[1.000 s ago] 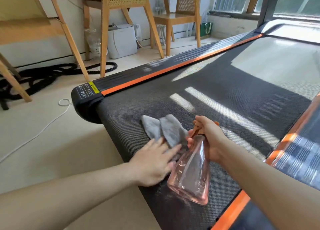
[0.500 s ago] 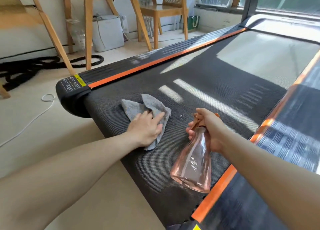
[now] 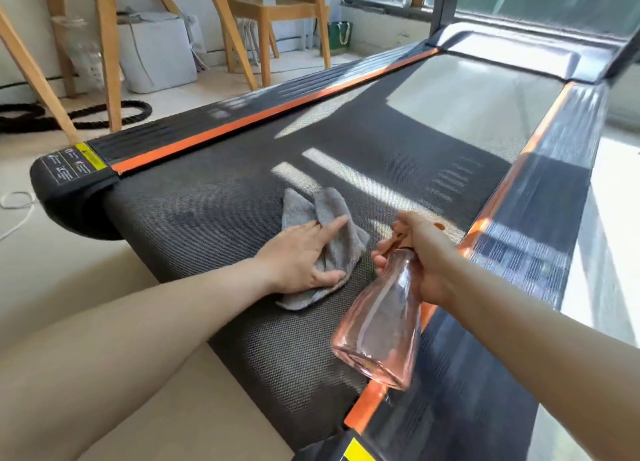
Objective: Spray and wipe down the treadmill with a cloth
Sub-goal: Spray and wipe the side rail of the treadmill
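Note:
The treadmill's dark belt (image 3: 214, 232) runs from the near end toward the window, edged by orange-striped side rails. A crumpled grey cloth (image 3: 337, 218) lies on the belt near its rear end. My left hand (image 3: 303, 258) presses flat on the cloth, fingers spread and straight. Just to the right, my right hand (image 3: 422, 252) grips the neck of a clear pink spray bottle (image 3: 381, 322), held above the belt and the right rail, nozzle pointing left toward the cloth. A faint damp patch shows on the belt left of the cloth.
Wooden chairs (image 3: 277, 10) and wooden legs (image 3: 107, 55) stand on the floor beyond the left rail, with a white box (image 3: 156, 51), a thick black rope (image 3: 104, 117) and a white cord (image 3: 17, 204). The treadmill's black upright (image 3: 443, 3) rises by the window.
My left hand has slid the cloth to the right along the belt, closer to the bottle. The right hand holds the bottle in about the same place.

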`<move>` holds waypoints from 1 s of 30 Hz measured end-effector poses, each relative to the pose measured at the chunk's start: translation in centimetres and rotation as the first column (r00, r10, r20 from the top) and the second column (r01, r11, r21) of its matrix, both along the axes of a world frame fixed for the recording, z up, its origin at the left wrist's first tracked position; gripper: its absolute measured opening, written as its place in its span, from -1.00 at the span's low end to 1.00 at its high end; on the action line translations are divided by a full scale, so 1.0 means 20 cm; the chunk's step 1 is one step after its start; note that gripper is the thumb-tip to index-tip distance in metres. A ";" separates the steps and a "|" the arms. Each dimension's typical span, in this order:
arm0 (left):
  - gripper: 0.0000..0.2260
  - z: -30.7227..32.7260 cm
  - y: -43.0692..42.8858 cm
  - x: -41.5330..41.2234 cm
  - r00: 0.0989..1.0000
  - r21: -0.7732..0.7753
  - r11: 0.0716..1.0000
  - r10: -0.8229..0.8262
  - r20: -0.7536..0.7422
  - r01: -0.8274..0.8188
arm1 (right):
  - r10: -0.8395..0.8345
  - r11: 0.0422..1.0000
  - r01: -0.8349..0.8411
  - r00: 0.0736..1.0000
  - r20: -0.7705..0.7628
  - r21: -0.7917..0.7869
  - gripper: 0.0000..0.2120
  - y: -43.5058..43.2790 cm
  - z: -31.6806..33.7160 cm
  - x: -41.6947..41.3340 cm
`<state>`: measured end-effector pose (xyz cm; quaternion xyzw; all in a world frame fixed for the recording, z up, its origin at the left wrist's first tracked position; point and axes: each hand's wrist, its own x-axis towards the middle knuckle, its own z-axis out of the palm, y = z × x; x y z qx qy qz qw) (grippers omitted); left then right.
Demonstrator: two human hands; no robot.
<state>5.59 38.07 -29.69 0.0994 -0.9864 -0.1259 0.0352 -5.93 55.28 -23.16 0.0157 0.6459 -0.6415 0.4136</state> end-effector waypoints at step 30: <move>-0.47 0.03 0.12 -0.28 0.974 -0.144 0.964 -0.226 0.009 0.225 | -0.067 0.998 0.066 0.993 -0.095 -0.017 -0.64 0.07 0.13 -0.17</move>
